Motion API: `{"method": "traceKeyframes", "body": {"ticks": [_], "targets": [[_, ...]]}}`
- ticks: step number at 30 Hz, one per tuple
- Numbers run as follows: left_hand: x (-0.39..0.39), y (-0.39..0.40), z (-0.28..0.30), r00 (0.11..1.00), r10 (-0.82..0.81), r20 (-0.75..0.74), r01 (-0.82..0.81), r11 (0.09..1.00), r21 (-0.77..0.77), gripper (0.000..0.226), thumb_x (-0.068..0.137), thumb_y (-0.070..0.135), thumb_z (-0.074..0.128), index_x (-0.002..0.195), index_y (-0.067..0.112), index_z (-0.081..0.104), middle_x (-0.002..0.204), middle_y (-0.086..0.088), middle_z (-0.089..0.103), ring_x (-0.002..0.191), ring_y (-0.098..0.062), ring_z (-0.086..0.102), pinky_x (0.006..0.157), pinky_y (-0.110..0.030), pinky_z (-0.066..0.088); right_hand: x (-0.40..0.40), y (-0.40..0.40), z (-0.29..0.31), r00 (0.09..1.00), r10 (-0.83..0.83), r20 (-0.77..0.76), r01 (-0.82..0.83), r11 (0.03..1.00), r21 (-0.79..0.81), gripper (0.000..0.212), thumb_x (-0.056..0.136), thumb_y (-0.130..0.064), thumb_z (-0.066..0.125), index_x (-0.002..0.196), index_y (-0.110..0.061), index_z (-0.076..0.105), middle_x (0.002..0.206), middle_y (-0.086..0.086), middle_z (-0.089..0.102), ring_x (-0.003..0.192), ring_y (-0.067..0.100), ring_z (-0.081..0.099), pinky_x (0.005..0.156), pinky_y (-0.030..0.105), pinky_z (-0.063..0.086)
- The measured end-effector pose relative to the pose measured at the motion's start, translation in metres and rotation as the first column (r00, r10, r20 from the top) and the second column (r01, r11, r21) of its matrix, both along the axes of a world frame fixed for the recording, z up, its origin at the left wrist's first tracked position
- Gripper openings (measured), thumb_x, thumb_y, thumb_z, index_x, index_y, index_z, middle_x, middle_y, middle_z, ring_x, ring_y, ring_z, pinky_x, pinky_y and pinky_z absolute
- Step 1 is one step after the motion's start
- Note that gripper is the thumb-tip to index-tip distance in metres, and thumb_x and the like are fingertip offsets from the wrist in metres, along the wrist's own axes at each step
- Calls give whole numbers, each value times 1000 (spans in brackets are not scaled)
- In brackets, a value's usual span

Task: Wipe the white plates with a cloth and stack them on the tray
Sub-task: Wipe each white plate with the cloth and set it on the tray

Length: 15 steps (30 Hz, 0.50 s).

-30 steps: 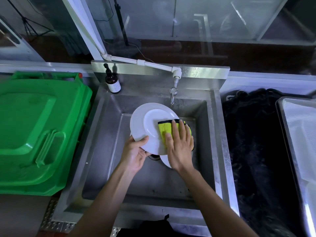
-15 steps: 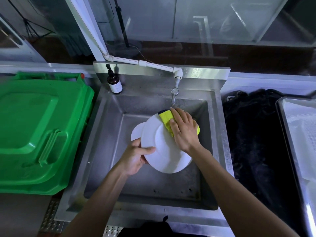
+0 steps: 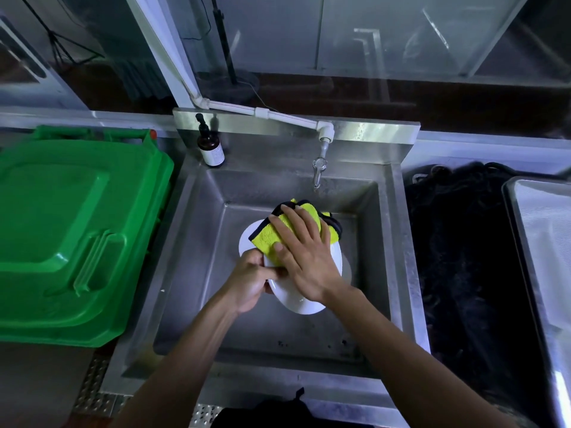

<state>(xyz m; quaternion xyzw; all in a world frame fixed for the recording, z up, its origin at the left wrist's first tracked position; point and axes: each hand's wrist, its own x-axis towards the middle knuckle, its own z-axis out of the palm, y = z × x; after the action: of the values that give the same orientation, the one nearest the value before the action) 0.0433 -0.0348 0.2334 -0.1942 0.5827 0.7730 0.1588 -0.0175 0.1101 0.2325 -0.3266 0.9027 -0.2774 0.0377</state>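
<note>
A: Where's the white plate (image 3: 304,299) at?

B: Over the steel sink (image 3: 197,242), tilted, under the tap (image 3: 318,173). Gripped at its left rim by the left hand (image 3: 251,278), fingers curled round the edge.

A: And the right hand (image 3: 304,254)?

B: Flat, fingers straight and slightly spread, pressing the yellow cloth (image 3: 267,240) onto the plate. Another plate (image 3: 247,239) peeking out behind. Tray (image 3: 525,242) off to the right, well apart.

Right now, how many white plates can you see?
2. One plate is held at its left rim by the left hand while the right hand presses the yellow cloth on it. A second plate lies beneath. More may be hidden underneath.
</note>
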Motion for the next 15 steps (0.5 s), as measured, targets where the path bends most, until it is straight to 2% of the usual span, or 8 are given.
{"method": "traceKeyframes", "body": {"ticks": [2, 4, 7, 12, 15], "targets": [[0, 1, 0, 1000, 17, 3, -17, 1000, -7, 34, 71, 4, 70, 104, -5, 67, 96, -19, 67, 93, -30, 66, 75, -42, 50, -3, -1, 0, 1000, 2, 7, -2, 1000, -19, 53, 105, -45, 21, 156, -33, 30, 166, -6, 17, 154, 18, 5, 119, 57, 6], [0, 2, 1, 999, 46, 2, -46, 999, -5, 33, 70, 5, 71, 102, 0, 69, 97, -19, 70, 92, -31, 67, 74, -42, 52, -8, -1, 2, 998, -15, 54, 18, 999, -49, 53, 105, -46, 20, 156, -35, 28, 166, -8, 16, 154, 14, 0, 120, 56, 1], [-2, 2, 3, 997, 77, -9, -77, 997, 6, 30, 71, 6, 72, 100, 12, 75, 105, -17, 74, 95, -32, 71, 80, -49, 54, -17, -2, 3, 993, -68, 92, 76, 993, -90, 55, 104, -51, 16, 157, -38, 24, 166, -12, 13, 154, 10, -5, 121, 53, -5], [-3, -2, 4, 990, 137, -21, -136, 990, 45, 32, 69, 7, 74, 97, 21, 80, 106, -13, 77, 96, -31, 74, 74, -45, 61, -32, 1, 0, 949, -221, 227, 249, 963, -103, 52, 107, -48, 20, 158, -40, 14, 167, -15, 6, 153, 7, -7, 122, 53, 4], [-5, -4, 6, 984, 173, -49, -170, 984, 59, 33, 70, 5, 73, 98, 21, 80, 107, -12, 77, 95, -30, 74, 76, -45, 61, -31, 2, -2, 904, -272, 330, 319, 943, -96, 55, 108, -46, 24, 159, -39, 6, 167, -16, -1, 152, 6, -11, 123, 48, 3]]}}
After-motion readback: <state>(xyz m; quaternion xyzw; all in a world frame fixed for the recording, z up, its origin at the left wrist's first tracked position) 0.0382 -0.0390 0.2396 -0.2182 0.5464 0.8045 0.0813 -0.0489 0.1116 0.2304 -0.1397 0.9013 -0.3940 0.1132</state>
